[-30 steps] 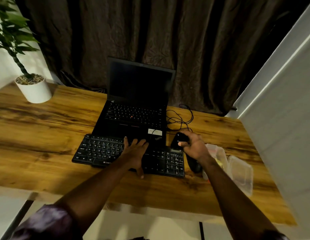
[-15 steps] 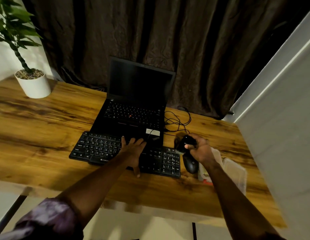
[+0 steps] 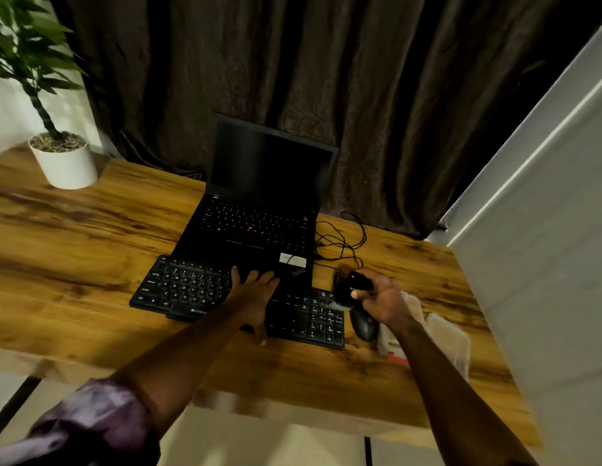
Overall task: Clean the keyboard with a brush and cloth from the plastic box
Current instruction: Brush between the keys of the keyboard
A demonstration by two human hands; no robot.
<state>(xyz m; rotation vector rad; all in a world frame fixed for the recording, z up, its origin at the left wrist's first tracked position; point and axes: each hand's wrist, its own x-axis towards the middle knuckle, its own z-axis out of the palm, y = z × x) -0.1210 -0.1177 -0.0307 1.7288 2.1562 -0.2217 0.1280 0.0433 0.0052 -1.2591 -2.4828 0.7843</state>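
Note:
A black keyboard (image 3: pixel 182 287) lies on the wooden desk in front of an open laptop. My left hand (image 3: pixel 254 295) rests flat on the middle of the keyboard, fingers spread. My right hand (image 3: pixel 383 299) grips a black-handled brush (image 3: pixel 355 283). Its pale bristles point down-left at the keyboard's right end, by the number pad. A clear plastic box (image 3: pixel 414 306) stands just right of that hand, mostly hidden by my wrist and forearm. I see no cloth.
A black mouse (image 3: pixel 364 326) lies beside the keyboard's right end, under my right hand. The box's clear lid (image 3: pixel 452 343) lies near the desk's right edge. Cables (image 3: pixel 339 240) curl right of the laptop (image 3: pixel 259 210). A potted plant (image 3: pixel 62 159) stands far left.
My right hand with the brush has shifted a little to the right, from over the keyboard's top right corner to above the mouse. My left hand stays flat on the keys.

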